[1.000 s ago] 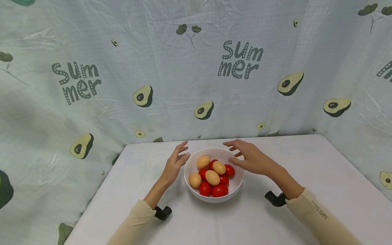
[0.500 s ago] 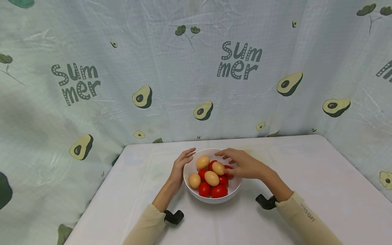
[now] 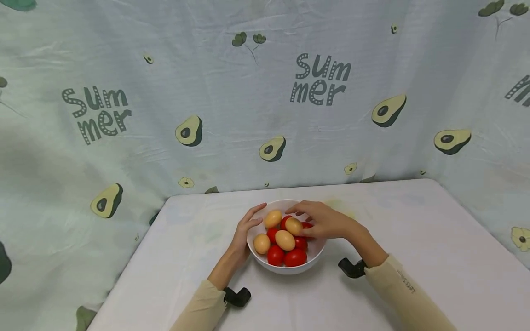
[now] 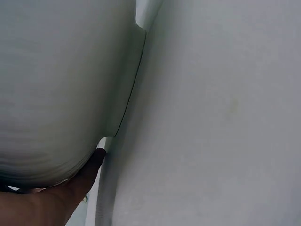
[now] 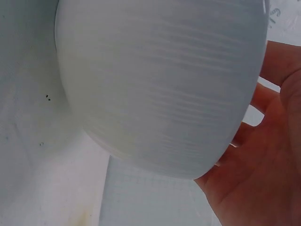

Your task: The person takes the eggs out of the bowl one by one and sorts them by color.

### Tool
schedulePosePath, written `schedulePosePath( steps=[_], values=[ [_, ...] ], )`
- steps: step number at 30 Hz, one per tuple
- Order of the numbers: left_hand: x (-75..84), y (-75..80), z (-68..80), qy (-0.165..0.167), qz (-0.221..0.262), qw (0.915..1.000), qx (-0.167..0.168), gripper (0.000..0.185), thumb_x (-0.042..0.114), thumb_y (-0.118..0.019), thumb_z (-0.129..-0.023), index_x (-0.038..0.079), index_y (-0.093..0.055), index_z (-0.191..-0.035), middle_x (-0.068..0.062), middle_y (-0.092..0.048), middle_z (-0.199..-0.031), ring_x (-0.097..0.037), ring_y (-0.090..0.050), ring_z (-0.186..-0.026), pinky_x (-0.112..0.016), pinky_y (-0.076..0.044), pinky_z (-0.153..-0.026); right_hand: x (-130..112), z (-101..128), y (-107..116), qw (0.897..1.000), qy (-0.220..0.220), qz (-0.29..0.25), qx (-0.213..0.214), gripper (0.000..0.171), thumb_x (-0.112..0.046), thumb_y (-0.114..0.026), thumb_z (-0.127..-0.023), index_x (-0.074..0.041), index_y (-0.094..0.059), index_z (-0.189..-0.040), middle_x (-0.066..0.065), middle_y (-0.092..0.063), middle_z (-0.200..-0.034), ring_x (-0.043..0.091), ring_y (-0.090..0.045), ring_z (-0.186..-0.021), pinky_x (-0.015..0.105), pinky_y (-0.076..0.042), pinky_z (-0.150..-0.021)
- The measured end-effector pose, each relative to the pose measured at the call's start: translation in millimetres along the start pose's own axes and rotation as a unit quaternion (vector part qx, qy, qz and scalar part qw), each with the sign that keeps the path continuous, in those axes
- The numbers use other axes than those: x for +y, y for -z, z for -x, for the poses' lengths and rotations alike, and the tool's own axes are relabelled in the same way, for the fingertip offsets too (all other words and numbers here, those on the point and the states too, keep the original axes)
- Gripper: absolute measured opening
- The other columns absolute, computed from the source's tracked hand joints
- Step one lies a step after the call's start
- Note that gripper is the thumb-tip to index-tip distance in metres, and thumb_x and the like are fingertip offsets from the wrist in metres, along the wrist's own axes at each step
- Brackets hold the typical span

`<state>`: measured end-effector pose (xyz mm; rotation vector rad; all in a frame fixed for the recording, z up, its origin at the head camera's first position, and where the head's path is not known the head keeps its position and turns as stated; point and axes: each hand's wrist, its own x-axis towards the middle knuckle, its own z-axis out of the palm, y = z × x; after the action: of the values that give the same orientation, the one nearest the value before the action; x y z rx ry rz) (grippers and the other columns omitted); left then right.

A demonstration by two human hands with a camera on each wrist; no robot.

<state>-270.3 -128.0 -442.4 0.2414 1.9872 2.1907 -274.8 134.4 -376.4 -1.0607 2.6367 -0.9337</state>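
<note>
A white bowl (image 3: 290, 271) holds brown eggs (image 3: 285, 240) and red tomatoes (image 3: 296, 258), heaped together. At its left side my left hand (image 3: 243, 235) holds the wall, fingers along the outside and thumb at the rim. The left wrist view shows one finger against the bowl (image 4: 61, 84). Over the right rim my right hand (image 3: 331, 223) reaches in, thumb and fingers curled about the upper right egg (image 3: 294, 226). In the right wrist view the palm (image 5: 263, 165) is beside the bowl (image 5: 164, 94), which hides the fingertips.
The bowl stands on a white-covered table (image 3: 198, 230). Behind the table hangs a pale curtain (image 3: 232, 101) with avocado and "summer" prints. A black wrist camera mount (image 3: 237, 297) juts below the left wrist, another mount (image 3: 352, 267) below the right.
My left hand has moved right and taken hold of the bowl's side. The right hand has come left and down, into the bowl, with its fingers closing about an egg. The bowl stays put.
</note>
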Motion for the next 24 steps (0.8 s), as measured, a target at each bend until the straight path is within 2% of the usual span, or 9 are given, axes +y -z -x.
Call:
schedulePosePath(
  steps=[3, 7, 15, 20, 24],
  values=[
    [-2.8, 1.8, 2.4, 0.001, 0.014, 0.9999, 0.002, 0.057, 0.02, -0.044, -0.099, 0.02, -0.044, -0.156, -0.005, -0.028, -0.169, -0.032, -0.025, -0.156, -0.057, -0.015, -0.13, -0.4, -3.0, -2.4, 1.0, 0.009, 0.003, -0.006, 0.049, -0.012, -0.073, -0.092, -0.011, -0.061, -0.139, 0.008, -0.065, -0.136, 0.028, -0.061, -0.122, 0.041, -0.06, -0.096],
    [-4.5, 2.4, 2.3, -0.004, 0.02, 0.9997, -0.013, 0.059, 0.019, -0.042, -0.1, 0.021, -0.04, -0.158, -0.003, -0.024, -0.171, -0.032, -0.02, -0.159, -0.057, -0.012, -0.13, -1.1, -2.7, -2.7, 1.0, 0.013, 0.009, -0.007, 0.047, -0.009, -0.072, -0.09, -0.012, -0.064, -0.136, 0.006, -0.065, -0.136, 0.025, -0.062, -0.12, 0.042, -0.06, -0.096],
    [-7.1, 5.8, 2.7, -0.005, -0.008, 0.9994, -0.034, 0.058, 0.023, -0.042, -0.1, 0.028, -0.04, -0.158, 0.0, -0.024, -0.17, -0.03, -0.018, -0.159, -0.059, -0.011, -0.13, -0.4, -2.1, -2.0, 0.999, 0.019, 0.025, -0.014, 0.04, -0.005, -0.071, -0.09, -0.014, -0.069, -0.129, 0.006, -0.067, -0.134, 0.024, -0.063, -0.115, 0.042, -0.06, -0.095],
    [-6.7, 7.3, 2.3, -0.022, -0.016, 0.9985, -0.048, 0.057, 0.022, -0.039, -0.101, 0.024, -0.039, -0.158, -0.004, -0.025, -0.17, -0.031, -0.02, -0.159, -0.058, -0.011, -0.13, -0.2, -3.8, -3.5, 0.999, 0.017, 0.038, -0.015, 0.042, -0.003, -0.071, -0.088, -0.015, -0.07, -0.128, 0.005, -0.067, -0.133, 0.023, -0.062, -0.115, 0.042, -0.059, -0.096],
    [-6.9, 8.4, 1.8, -0.031, -0.02, 0.9982, -0.046, 0.056, 0.021, -0.037, -0.102, 0.02, -0.04, -0.157, -0.006, -0.028, -0.169, -0.031, -0.023, -0.157, -0.056, -0.013, -0.13, -0.2, -5.9, -6.1, 0.999, 0.018, 0.036, -0.021, 0.046, -0.003, -0.071, -0.088, -0.013, -0.069, -0.132, 0.005, -0.066, -0.136, 0.023, -0.06, -0.116, 0.043, -0.058, -0.099]
  ],
)
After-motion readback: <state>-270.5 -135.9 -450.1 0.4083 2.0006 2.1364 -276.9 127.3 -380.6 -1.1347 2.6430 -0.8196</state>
